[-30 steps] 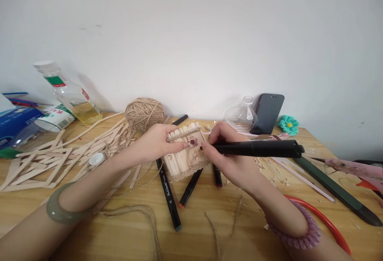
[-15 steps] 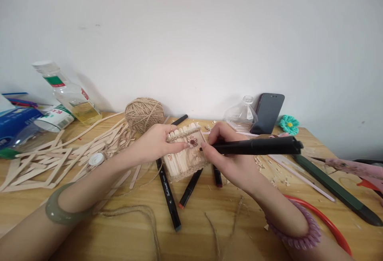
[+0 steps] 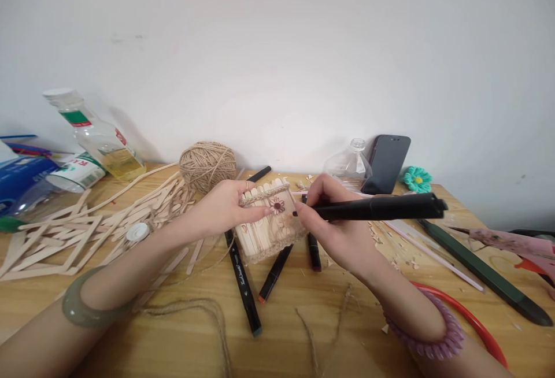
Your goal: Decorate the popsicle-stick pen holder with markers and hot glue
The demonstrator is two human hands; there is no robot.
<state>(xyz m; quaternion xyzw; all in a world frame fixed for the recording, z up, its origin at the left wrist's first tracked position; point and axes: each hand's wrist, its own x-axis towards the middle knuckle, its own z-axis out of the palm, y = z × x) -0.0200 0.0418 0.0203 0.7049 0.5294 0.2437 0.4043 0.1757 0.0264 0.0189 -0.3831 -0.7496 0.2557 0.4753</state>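
Observation:
A small holder made of wooden craft sticks (image 3: 255,233), trimmed with twine along its top and bottom, tilts above the table. My left hand (image 3: 223,207) grips its upper left side, thumb across the front. On the front is a drawn flower (image 3: 277,206) with dark red petals and centre. My right hand (image 3: 336,225) is closed round a black marker (image 3: 377,208), its tip pointing left at the holder's right side, close to the flower. Whether the tip touches the wood I cannot tell. Below lie more black markers (image 3: 245,285), one with an orange end (image 3: 275,274).
Loose craft sticks (image 3: 82,228) and a ball of twine (image 3: 208,165) lie left. Behind them leans a bottle of yellow liquid (image 3: 117,152). A phone (image 3: 388,164), a turquoise flower (image 3: 417,179) and a dark green cutter-like tool (image 3: 481,268) are right. Twine strands (image 3: 212,308) trail in front.
The marker's tip has drawn slightly right, away from the flower, with my right hand. My left hand keeps its hold on the holder.

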